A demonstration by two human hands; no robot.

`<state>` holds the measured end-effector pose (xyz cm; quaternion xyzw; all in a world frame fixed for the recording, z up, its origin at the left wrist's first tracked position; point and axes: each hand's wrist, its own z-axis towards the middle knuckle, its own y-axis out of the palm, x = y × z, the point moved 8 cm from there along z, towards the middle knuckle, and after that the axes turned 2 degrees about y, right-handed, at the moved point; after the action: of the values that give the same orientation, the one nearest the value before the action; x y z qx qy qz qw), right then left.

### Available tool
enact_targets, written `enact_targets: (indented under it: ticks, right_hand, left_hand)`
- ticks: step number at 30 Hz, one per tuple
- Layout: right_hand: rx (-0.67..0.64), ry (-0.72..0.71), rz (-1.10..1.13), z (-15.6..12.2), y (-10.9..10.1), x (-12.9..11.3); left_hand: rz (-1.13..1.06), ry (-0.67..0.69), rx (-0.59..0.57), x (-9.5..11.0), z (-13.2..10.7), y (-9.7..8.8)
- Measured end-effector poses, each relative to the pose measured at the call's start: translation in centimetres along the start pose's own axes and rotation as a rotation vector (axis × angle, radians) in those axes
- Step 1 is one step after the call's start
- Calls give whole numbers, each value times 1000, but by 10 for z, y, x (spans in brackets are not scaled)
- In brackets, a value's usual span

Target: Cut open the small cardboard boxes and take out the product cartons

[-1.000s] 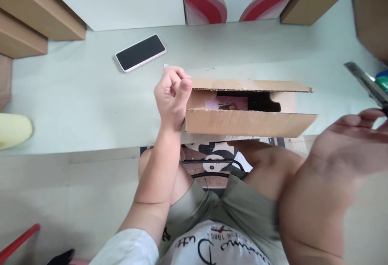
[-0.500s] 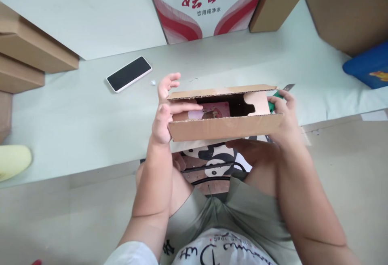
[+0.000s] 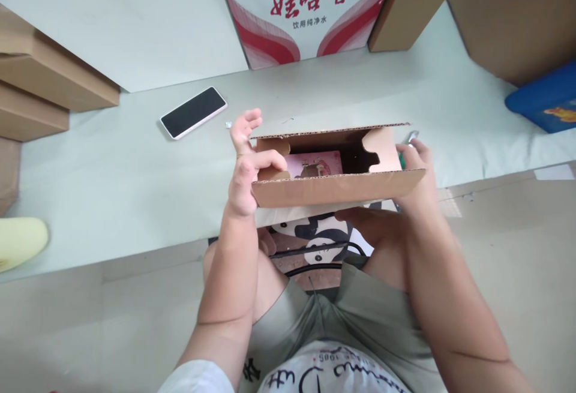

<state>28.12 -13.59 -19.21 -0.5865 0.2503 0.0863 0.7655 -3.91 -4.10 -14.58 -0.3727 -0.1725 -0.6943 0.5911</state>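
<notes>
An open cardboard box (image 3: pixel 333 191) stands at the front edge of the cloth-covered table, its long top flaps raised. Inside it, toward the left, lies a pink printed item (image 3: pixel 317 164); its kind I cannot make out. My left hand (image 3: pixel 244 171) grips the box's left end, with the index finger bent over the left short flap (image 3: pixel 273 174) and the other fingers raised outside. At the right end, my right hand (image 3: pixel 418 171) holds a green-handled utility knife (image 3: pixel 402 161) against the box, mostly hidden by fingers. The right short flap (image 3: pixel 382 150) stands up.
Behind the box lies a phone (image 3: pixel 193 112), with a tiny scrap (image 3: pixel 228 125) near it. A white-and-red carton (image 3: pixel 310 33) and brown boxes (image 3: pixel 405 15) line the back. A blue container (image 3: pixel 544 102) is at right, a pale yellow object (image 3: pixel 22 242) at left.
My left index finger has drawn back from the pink item to the left short flap, which now shows. The knife in my right hand has turned, so its blade shows less.
</notes>
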Motion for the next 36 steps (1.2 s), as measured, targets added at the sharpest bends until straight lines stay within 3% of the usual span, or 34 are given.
enact_targets:
  ticks: [3,6,11,15,18,21,25,28,33,36]
  right_hand:
    - [253,1,321,-5,-29,-22]
    - [350,-156,579,-11,-37,-45]
    - [185,-392,627,-12,-21,-75]
    - [96,-463,523,-8,-23,-86]
    - [30,-410,358,-6,-22,-88]
    - [-22,-202,173,-6,-12,-79]
    - [175,-30,206,-11,-13,-69]
    - [290,-20,297,-15,-18,-68]
    - [373,31,232,-22,-27,-62]
    - [442,-69,280,-30,-37,-72]
  left_hand:
    - [17,3,39,-3,0,-1]
    - [-24,34,77,-4,0,-5]
    - [-143,55,192,-7,1,-14]
    - [-176,65,174,-3,7,-14]
    - [-158,99,172,-4,10,-18]
    - [-107,90,156,-13,9,-22]
    - [-128,131,126,-13,9,-22]
    - [-117,38,126,-12,10,-21]
    - [-57,-103,104,-2,10,-20]
    - [5,-124,45,4,9,-20]
